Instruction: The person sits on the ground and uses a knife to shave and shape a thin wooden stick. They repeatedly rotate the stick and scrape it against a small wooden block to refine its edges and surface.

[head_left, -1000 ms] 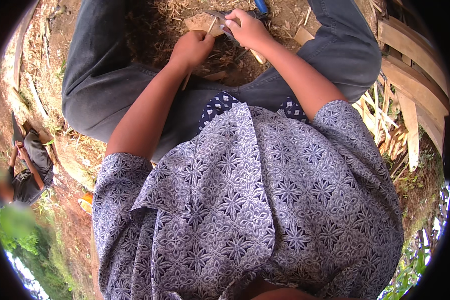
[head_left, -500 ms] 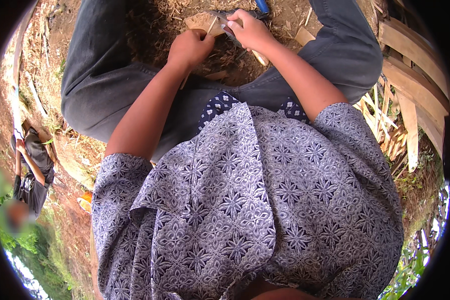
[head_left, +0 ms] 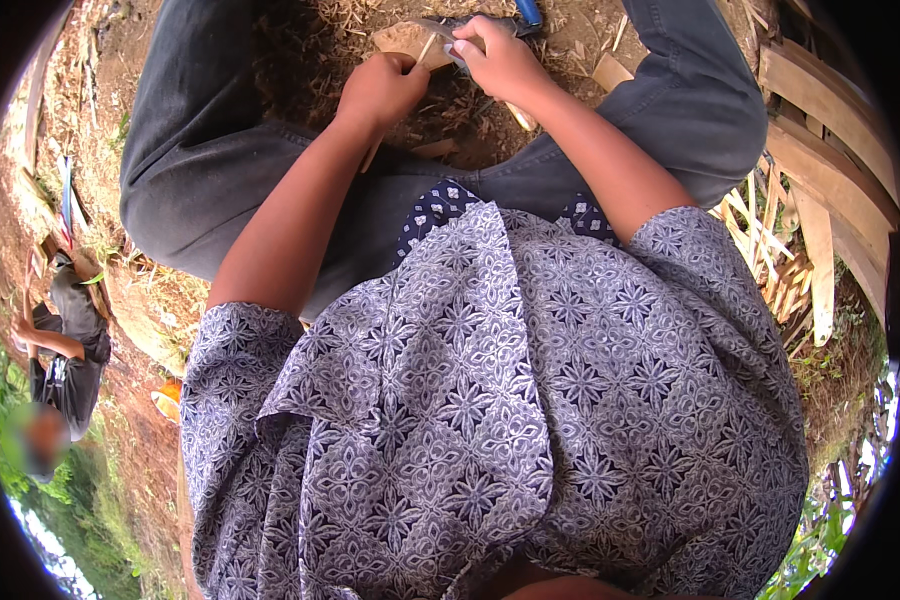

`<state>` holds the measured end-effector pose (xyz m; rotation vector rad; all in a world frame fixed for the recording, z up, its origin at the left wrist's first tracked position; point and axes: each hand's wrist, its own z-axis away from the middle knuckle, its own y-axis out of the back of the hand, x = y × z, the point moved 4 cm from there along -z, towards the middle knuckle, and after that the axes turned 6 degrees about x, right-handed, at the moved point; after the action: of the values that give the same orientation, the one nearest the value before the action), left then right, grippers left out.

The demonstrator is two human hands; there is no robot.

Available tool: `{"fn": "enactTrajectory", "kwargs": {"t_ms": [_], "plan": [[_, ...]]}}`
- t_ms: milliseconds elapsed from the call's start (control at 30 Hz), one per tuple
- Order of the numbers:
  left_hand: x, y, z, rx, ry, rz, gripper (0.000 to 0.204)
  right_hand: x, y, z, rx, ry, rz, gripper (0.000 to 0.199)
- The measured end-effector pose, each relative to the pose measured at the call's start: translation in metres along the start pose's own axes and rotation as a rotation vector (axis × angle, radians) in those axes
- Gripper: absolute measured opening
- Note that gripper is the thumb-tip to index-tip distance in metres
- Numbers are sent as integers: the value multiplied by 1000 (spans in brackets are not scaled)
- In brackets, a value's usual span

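My left hand (head_left: 380, 93) is closed around a thin, pale wooden stick (head_left: 428, 48). One end of the stick rises past the thumb, and its other end shows below the wrist. To the right, my right hand (head_left: 502, 62) grips a knife. The pale end of its handle (head_left: 521, 117) sticks out under the wrist, and its dark blade (head_left: 436, 29) reaches left over the stick's upper end. Whether blade and stick touch is hard to tell. Behind both lies a light brown piece of wood (head_left: 398, 40) on the ground.
Wood shavings cover the soil between my dark-trousered legs. A blue object (head_left: 527, 12) lies at the far edge by a dark item. Curved boards (head_left: 830, 170) and a bundle of split sticks (head_left: 785, 275) are stacked at right. Another person (head_left: 70, 330) sits at far left.
My right hand and the knife have shifted very slightly; my left hand stays almost in place. At left, the other person's arms and the long piece near them have moved.
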<state>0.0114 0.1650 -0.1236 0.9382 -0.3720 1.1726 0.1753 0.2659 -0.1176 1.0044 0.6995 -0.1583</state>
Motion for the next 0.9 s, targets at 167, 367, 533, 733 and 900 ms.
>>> {"fn": "enactTrajectory", "kwargs": {"t_ms": [167, 367, 533, 733, 900], "plan": [[-4, -1, -2, 4, -14, -5, 39, -7, 7, -1, -37, -190, -56, 30], [-3, -1, 0, 29, 2, 22, 38, -20, 18, 15, -149, -236, -97, 30], [-4, 1, 0, 11, 12, -22, 37, -16, 8, 10, -107, -124, 36, 29], [-3, 0, 0, 54, -71, -44, 41, 3, -6, -11, 69, 1, 55, 29], [-6, -1, 0, 67, -97, -48, 39, -15, 10, 1, -13, -300, -159, 34]]}}
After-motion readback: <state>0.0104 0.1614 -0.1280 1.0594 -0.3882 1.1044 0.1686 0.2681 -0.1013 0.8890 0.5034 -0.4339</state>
